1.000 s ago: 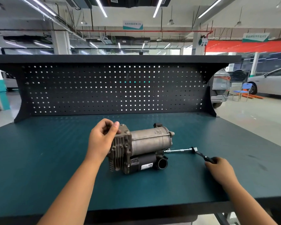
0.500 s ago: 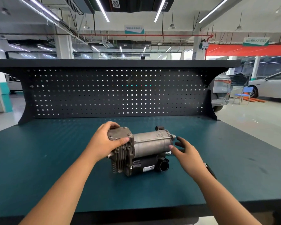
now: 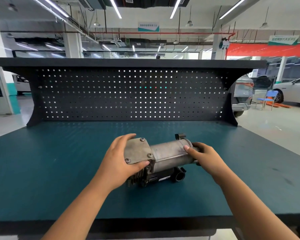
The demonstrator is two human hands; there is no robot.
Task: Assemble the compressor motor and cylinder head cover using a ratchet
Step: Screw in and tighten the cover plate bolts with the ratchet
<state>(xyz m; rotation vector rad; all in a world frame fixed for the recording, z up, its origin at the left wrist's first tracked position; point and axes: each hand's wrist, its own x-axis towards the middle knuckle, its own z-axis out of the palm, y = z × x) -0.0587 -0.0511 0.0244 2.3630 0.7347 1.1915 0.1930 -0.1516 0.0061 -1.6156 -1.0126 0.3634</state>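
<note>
The compressor (image 3: 170, 156) lies on its side in the middle of the teal bench top (image 3: 59, 170). It has a grey metal motor cylinder, a flat cylinder head cover (image 3: 137, 150) with three visible bolts at its left end, and a black part underneath. My left hand (image 3: 118, 161) grips the cover end, thumb under its near edge. My right hand (image 3: 203, 154) wraps the right end of the motor cylinder. The ratchet is hidden behind my right hand and forearm.
A dark perforated back panel (image 3: 128, 94) with a shelf on top closes the far side of the bench. Beyond the bench's right edge lie the workshop floor, a blue chair (image 3: 268, 99) and parked cars (image 3: 291, 90).
My right hand let go of the ratchet on the bench, moved left and took hold of the motor's right end. The compressor has been tilted so the cover faces up more.
</note>
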